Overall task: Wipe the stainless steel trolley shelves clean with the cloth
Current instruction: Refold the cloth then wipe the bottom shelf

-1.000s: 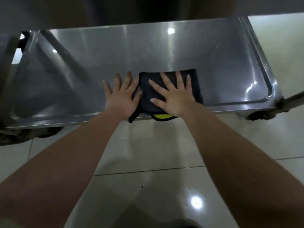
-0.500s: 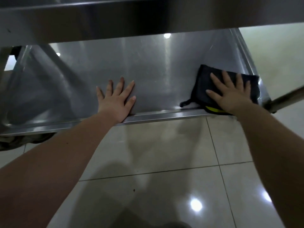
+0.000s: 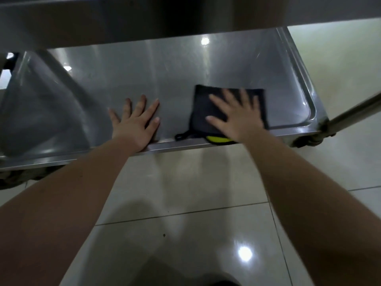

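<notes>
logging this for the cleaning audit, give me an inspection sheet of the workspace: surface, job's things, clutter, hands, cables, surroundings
surface: steel lower shelf of the trolley, shiny with light glare, with a raised rim around it; an upper shelf overhangs it
job's things: dark cloth with a yellow patch and a small loop at its near edge, flat on the lower shelf by the front rim, right of middle
clutter: nothing seen
hands: left hand flat on bare steel, fingers spread, holding nothing; right hand flat on the cloth, fingers straight, blurred
cables: nothing seen
surroundings: glossy tiled floor; a wheel and a metal bar at the right
</notes>
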Demonstrator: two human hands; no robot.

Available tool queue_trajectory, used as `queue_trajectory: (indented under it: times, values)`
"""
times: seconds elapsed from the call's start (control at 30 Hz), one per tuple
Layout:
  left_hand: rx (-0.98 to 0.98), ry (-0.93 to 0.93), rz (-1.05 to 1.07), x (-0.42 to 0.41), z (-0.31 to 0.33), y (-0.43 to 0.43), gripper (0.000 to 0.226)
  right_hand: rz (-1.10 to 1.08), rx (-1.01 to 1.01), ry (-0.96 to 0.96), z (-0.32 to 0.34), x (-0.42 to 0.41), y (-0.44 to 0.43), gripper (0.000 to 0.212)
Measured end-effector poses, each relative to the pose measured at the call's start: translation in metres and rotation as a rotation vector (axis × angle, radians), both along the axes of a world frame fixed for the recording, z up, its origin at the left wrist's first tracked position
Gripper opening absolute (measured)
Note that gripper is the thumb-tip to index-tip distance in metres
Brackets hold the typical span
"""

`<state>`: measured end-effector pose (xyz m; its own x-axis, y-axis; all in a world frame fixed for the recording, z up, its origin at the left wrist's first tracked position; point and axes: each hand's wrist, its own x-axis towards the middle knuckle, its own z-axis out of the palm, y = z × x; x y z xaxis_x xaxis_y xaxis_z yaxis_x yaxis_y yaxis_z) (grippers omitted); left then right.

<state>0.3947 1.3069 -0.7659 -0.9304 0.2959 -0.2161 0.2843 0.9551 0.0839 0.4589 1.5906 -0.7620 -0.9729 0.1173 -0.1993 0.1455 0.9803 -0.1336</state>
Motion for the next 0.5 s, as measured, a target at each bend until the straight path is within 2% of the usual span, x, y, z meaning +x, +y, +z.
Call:
queue_trajectory:
  times: [0.13,0.23,0.33,0.43,0.5]
  values:
    - [-0.002,0.018,0.005,0.002,-0.002,0.001,0.054,-0.232,0.018,-0.071,0.002,0.023,0.097,0.067]
    - [-0.028,0.019,0.001,0.003,-0.003,0.003,0.054,-0.292,0.059,-0.118,0.001,0.033,0.112,0.066]
    - [-0.026,0.01,-0.004,0.003,-0.002,0.0,0.053,-0.267,0.035,-0.105,0.004,0.023,0.066,0.066]
    - [0.015,0.009,0.0,0.003,-0.001,-0.002,0.053,-0.036,0.025,-0.044,0.005,0.007,-0.023,0.068]
    - [0.143,0.036,0.041,0.003,0.0,-0.004,0.054,0.107,-0.003,-0.062,0.006,-0.001,-0.089,0.067]
